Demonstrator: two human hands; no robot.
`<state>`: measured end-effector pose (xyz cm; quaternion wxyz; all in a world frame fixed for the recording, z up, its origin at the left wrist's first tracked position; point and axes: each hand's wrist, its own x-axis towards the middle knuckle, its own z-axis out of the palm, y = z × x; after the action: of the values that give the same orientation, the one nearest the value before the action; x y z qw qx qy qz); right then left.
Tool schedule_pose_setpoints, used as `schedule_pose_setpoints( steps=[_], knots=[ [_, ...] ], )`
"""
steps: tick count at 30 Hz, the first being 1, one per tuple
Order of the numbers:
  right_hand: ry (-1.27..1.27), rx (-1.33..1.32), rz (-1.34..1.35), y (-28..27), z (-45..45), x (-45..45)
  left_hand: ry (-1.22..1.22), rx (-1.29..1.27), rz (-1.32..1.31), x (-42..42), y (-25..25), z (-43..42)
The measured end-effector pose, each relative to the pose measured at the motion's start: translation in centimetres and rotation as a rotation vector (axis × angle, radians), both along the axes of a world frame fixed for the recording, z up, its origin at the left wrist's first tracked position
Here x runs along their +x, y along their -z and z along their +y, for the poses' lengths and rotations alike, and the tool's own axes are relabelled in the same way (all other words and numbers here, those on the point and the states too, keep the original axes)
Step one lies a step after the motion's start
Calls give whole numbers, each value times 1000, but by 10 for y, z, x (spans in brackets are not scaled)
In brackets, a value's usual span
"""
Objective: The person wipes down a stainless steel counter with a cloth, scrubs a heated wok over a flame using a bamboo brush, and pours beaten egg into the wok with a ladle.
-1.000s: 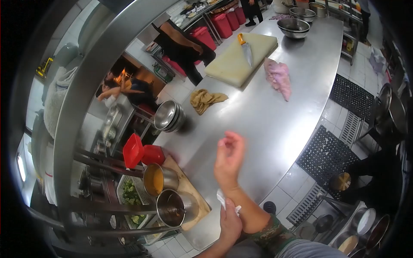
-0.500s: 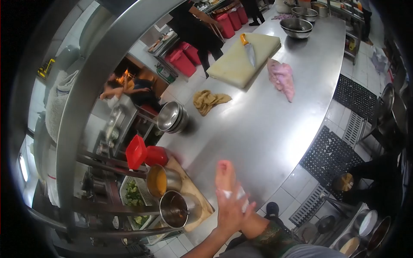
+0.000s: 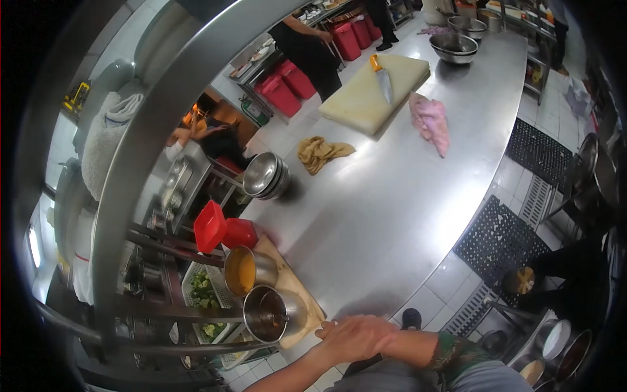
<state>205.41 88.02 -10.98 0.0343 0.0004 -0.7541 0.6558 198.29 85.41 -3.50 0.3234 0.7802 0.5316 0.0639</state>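
Observation:
My left hand (image 3: 344, 341) and my right hand (image 3: 377, 332) are pressed together over the near edge of the steel table (image 3: 372, 255). The left one is closed against the right, and the two overlap so that most of the right fingers are hidden. A small white bit (image 3: 334, 323) shows at the fingertips; I cannot tell whether it is paper or cloth. Just left of my hands stands a steel pot with dark brown sauce (image 3: 297, 313), beside a pot of orange liquid (image 3: 264, 266). Both rest on a wooden board (image 3: 285, 268).
Further off lie a brown cloth (image 3: 321, 155), a pink cloth (image 3: 429, 124) and a cutting board (image 3: 346, 111) bearing an orange-handled knife (image 3: 384, 85). Stacked steel bowls (image 3: 264, 175) and a red container (image 3: 240, 233) line the left edge. A metal rail (image 3: 140, 124) arches at left.
My right hand, previously stretched out over the table with white material at its wrist under my left hand, has drawn back and down. Both hands are now folded together, the white material mostly hidden.

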Motion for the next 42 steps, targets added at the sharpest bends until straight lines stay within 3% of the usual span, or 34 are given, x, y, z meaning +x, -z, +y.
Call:
schedule_pose_setpoints(
  steps=[5,11,14,17,20,22,23,24,26,32,35,36,38,40,42],
  knots=[
    [-33,94,53,-34,4,11,-16,82,-153,4,-42,-4],
    [-178,314,60,-85,24,40,-157,-70,-203,2,-82,-18],
    [-309,313,55,-110,42,67,-215,-132,-423,-11,-83,-29],
    [-370,112,114,-117,55,69,-497,-318,-831,-10,-81,-44],
    [-99,-235,508,-99,59,58,-832,-320,-1058,-5,-76,-59],
    [39,-682,398,-85,50,44,-917,-65,-776,0,-63,-55],
    [107,-904,336,-80,41,37,-961,-8,-830,-1,-58,-52],
    [178,-846,343,-78,31,30,-1001,51,-882,-3,-52,-50],
    [318,-726,358,-79,17,18,-1066,29,-1392,-9,-48,-42],
    [753,373,521,-76,13,9,-1026,-24,-1359,-18,-55,-53],
    [954,385,393,-44,15,-2,-920,-105,-1254,-13,-51,-56],
    [961,84,355,-37,22,-2,-877,-136,-1209,-13,-50,-57],
    [932,-513,269,-37,43,0,-810,-118,-846,-10,-72,-62],
    [693,-499,267,-37,47,5,-733,-186,-798,-15,-80,-65],
    [432,-605,157,-47,38,10,-646,-350,-1066,-27,-70,-66]
  ],
)
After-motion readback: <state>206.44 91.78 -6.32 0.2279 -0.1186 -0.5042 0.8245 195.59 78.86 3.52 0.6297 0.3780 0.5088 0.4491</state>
